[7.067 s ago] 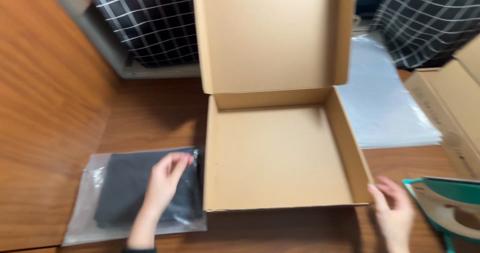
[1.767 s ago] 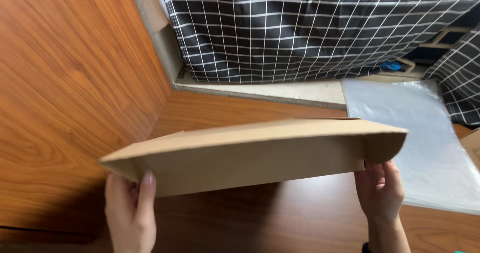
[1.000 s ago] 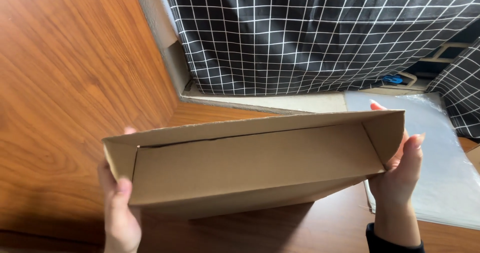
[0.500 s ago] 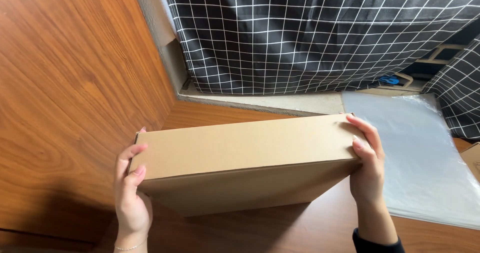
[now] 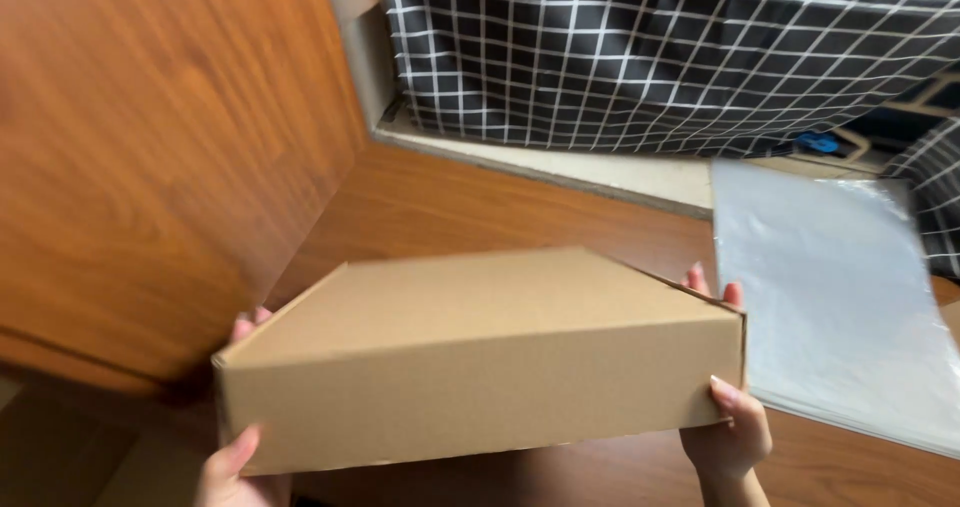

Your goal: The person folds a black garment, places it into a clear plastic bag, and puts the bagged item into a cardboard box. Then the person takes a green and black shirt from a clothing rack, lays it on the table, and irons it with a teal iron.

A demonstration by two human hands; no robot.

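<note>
closed cardboard box [image 5: 480, 352] is held above the wooden table [image 5: 480, 207], tilted. left hand [image 5: 240, 457] is clamped on its left end, right hand [image 5: 728, 417] on its right end. stack of clear plastic bags [image 5: 830, 297] lies just right of the box.

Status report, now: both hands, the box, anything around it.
Left hand and right hand grip opposite ends of closed cardboard box, held above wooden table. Stack of clear plastic bags lies to the right. Nothing blocking.
</note>
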